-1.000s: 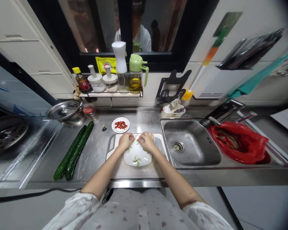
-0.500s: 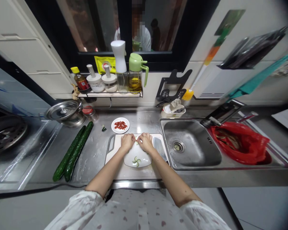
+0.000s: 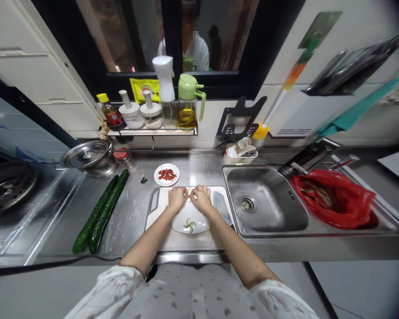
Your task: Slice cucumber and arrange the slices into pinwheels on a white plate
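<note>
A white plate (image 3: 201,225) lies on a pale cutting board (image 3: 159,239) in front of me. Near its close edge, thin green-rimmed cucumber slices (image 3: 189,226) form a pinwheel. My left hand (image 3: 177,198) and my right hand (image 3: 201,197) meet over the plate's far part, fingertips pinched and nearly touching. A small pale green piece shows between them; what each hand pinches is too small to make out. On the board's right side, partly behind my right hand, rests a wide grey blade (image 3: 221,204). Beyond the board stands a small white dish (image 3: 157,178) of chopped red pieces.
Two long cucumbers (image 3: 108,210) lie to the left, with cucumber scraps (image 3: 143,179) nearby. A lidded steel pot (image 3: 89,157) and a red-lidded jar (image 3: 124,158) stand behind. At right are the sink (image 3: 266,199) and a red plastic bag (image 3: 335,201). A seasoning shelf (image 3: 159,131) hangs ahead.
Both hands keep almost the same pinched pose over the far part of the plate. The whole view has shifted very slightly; nothing else has visibly moved.
</note>
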`<move>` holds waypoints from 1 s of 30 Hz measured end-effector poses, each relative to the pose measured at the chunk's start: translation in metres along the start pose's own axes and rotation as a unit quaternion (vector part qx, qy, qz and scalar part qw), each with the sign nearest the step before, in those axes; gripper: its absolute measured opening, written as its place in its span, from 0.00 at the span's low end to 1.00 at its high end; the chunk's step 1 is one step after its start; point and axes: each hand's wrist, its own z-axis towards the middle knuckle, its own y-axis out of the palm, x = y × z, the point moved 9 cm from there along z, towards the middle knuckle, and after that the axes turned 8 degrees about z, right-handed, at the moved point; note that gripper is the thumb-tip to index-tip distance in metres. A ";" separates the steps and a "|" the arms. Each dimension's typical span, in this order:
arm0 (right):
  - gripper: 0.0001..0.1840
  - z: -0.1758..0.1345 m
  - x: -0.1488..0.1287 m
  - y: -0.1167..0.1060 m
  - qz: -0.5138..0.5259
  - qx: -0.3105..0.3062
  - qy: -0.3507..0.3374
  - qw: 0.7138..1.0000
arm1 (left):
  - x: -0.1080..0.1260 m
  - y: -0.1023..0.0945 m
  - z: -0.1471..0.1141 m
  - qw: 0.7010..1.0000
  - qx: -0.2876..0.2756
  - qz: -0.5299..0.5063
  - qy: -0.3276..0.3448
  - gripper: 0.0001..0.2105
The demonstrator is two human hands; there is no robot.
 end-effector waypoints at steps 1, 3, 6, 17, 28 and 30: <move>0.08 0.000 0.000 0.000 -0.002 0.000 -0.001 1.000 | 0.000 0.000 0.000 1.000 0.001 -0.001 0.001 0.06; 0.08 0.000 0.000 0.000 -0.004 0.000 0.000 1.000 | 0.000 0.000 0.000 1.000 0.003 -0.001 0.003 0.06; 0.08 -0.001 0.001 -0.001 -0.004 0.001 0.005 1.000 | -0.001 0.001 0.000 1.000 0.001 -0.003 0.003 0.06; 0.07 0.000 0.003 -0.002 -0.002 0.007 0.018 1.000 | 0.000 0.001 0.000 1.000 -0.001 0.003 0.001 0.06; 0.08 -0.005 0.004 -0.014 0.019 0.040 0.015 0.999 | 0.000 -0.011 -0.006 1.000 -0.010 0.001 -0.002 0.09; 0.08 -0.008 0.006 -0.019 0.026 0.054 0.025 0.998 | -0.005 -0.015 -0.008 1.000 -0.004 -0.009 -0.006 0.09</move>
